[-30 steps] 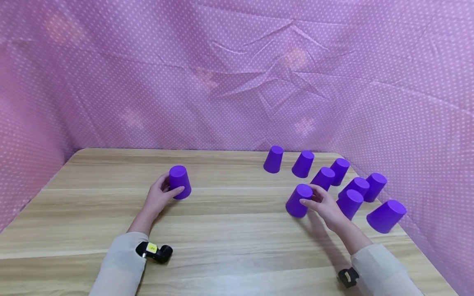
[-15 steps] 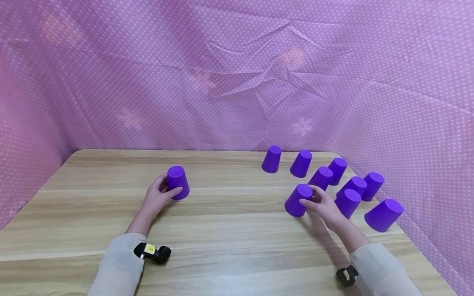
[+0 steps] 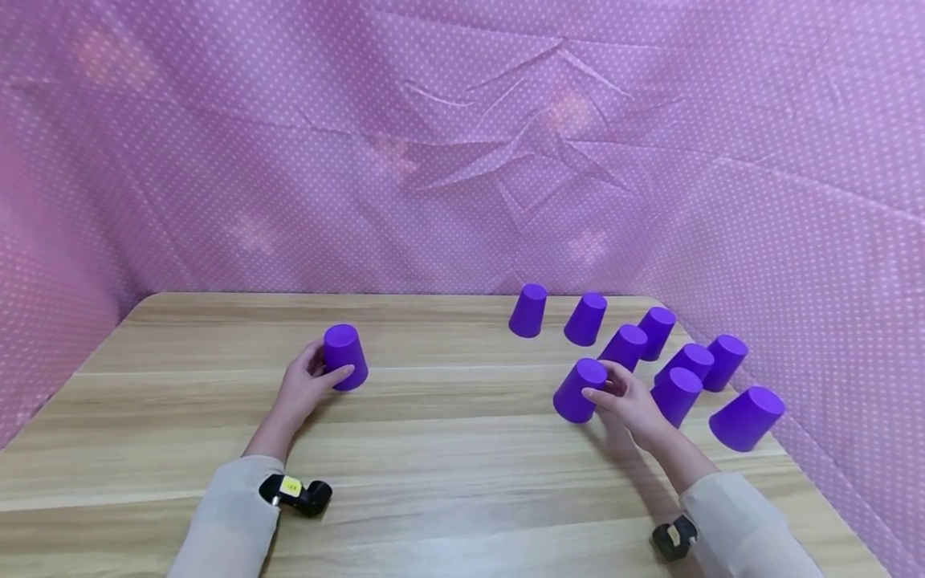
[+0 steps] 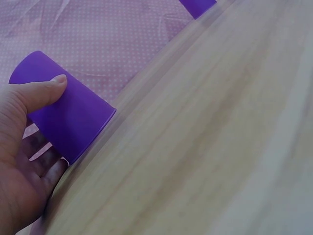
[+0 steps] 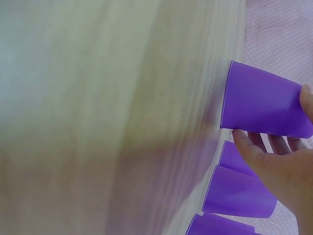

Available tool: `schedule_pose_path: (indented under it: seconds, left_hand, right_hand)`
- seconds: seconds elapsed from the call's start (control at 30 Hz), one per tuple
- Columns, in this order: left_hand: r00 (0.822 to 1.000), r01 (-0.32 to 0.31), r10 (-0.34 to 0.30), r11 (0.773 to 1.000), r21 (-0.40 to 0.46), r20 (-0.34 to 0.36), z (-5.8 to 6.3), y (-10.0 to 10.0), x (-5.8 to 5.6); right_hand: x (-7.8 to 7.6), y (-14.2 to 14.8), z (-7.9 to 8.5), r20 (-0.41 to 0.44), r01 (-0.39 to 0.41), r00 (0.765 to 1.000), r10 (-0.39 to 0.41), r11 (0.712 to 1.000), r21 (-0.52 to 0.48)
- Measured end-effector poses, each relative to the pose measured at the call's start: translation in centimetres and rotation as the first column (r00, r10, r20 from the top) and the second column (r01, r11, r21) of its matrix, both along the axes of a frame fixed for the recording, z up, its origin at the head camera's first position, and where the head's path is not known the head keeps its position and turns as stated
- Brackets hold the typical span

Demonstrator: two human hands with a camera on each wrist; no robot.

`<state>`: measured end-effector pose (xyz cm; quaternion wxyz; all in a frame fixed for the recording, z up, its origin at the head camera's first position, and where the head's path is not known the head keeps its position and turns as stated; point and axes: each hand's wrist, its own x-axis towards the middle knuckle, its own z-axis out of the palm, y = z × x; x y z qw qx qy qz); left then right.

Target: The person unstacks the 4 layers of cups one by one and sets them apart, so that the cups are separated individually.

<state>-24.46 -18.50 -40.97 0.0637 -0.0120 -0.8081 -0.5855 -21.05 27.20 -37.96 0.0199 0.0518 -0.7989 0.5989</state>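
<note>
On the left half of the table, my left hand (image 3: 302, 388) holds an upside-down purple cup (image 3: 344, 353), thumb on the near side. In the left wrist view this cup (image 4: 73, 112) has its rim down at the wood, and the other fingers pass behind it. My right hand (image 3: 634, 408) grips a second upside-down purple cup (image 3: 575, 393), to the left of a group of like cups. The right wrist view has the second cup (image 5: 261, 100) between the thumb and fingers, with its rim at or close to the tabletop.
Several more inverted purple cups stand at the right, among them a back cup (image 3: 528, 311) and a cup (image 3: 746, 419) by the right edge. The wooden table (image 3: 433, 482) has polka-dot pink cloth (image 3: 405, 201) behind and beside it.
The whole head view has shifted slightly, so the cups appear a little further left. Both hands keep hold of their cups, with no clear movement over the table.
</note>
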Motion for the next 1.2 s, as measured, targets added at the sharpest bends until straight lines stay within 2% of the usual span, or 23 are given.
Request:
schedule_pose_path:
  seconds: [0.2,0.5,0.9,1.07,1.2]
  left_hand:
    - [1.000,-0.015,0.015,1.000,-0.001,-0.005,0.4,-0.1,0.1]
    - [1.000,-0.006,0.006,1.000,-0.015,-0.003,0.6,-0.1,0.0]
    - [1.000,-0.002,0.002,0.999,-0.038,-0.008,0.7,0.0,-0.4]
    - [1.000,0.008,-0.008,1.000,-0.021,-0.016,1.2,0.4,-0.4]
    - [0.999,0.020,-0.020,1.000,0.005,-0.032,1.6,0.7,-0.6]
  right_hand:
    - [-0.1,-0.3,0.4,0.010,-0.023,1.000,0.023,1.000,-0.009]
    - [-0.2,-0.1,0.0,0.008,0.009,1.000,-0.008,1.000,-0.015]
    - [0.0,0.1,0.0,0.023,0.007,1.000,-0.007,1.000,-0.004]
    - [-0.2,0.5,-0.5,0.003,-0.014,1.000,0.014,1.000,0.000]
    - [-0.6,0.9,-1.0,0.030,-0.022,0.999,0.022,1.000,-0.003]
